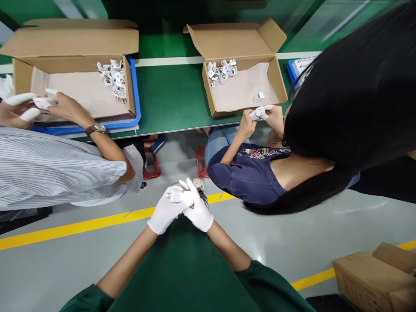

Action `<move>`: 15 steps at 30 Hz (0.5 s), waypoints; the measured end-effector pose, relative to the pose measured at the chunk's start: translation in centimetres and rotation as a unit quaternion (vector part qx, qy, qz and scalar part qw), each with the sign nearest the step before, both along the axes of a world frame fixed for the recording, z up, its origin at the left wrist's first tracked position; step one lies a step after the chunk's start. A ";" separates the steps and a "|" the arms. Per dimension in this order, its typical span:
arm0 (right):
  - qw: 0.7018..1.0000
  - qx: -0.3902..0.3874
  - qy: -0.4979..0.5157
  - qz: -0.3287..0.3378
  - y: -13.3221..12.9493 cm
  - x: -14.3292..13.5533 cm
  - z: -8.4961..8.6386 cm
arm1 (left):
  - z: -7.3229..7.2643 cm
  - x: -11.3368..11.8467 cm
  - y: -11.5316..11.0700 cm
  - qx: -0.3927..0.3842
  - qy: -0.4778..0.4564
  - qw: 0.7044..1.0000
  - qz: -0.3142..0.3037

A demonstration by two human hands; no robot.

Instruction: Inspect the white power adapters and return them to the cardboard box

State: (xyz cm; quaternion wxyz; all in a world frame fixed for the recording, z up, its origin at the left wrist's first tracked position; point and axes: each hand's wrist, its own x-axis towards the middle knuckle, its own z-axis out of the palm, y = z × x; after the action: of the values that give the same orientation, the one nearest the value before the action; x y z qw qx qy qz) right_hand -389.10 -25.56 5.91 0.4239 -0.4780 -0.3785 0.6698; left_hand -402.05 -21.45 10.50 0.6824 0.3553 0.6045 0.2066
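Snugly, the gloved left hand [166, 210] curls its fingers around a white plug adapter [176, 196]; the gloved right hand [197, 210] meets it, its own grip unclear. The adapter, held over the floor [182, 242], looks assembled; whether it is finished cannot be told. Beyond, on the green table [169, 93], the left carton [131, 93] and right carton [209, 97] are partly filled with similar pieces [116, 79].

Worn on my head, the single camera looks forward and down past my near, white-gloved hands [199, 211] to the long green tabletop [172, 95] farther off.
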 end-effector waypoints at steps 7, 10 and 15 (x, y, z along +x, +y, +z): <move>0.999 -0.025 0.045 -0.001 0.0 0.4 1.2 | 0.7 0.3 0.3 -0.031 -0.051 0.998 0.032; 0.999 -0.014 0.034 -0.002 0.0 0.9 1.3 | 0.9 0.3 0.4 -0.049 -0.044 0.997 0.045; 1.000 -0.001 -0.011 -0.016 0.4 1.5 1.3 | 0.4 -0.1 0.1 -0.051 -0.044 0.998 0.016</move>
State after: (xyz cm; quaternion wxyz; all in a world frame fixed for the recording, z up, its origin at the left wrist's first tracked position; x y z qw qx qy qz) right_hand -387.56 -25.16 7.23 0.4298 -0.4919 -0.3750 0.6577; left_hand -402.11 -21.32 10.87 0.7223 0.3011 0.5890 0.2016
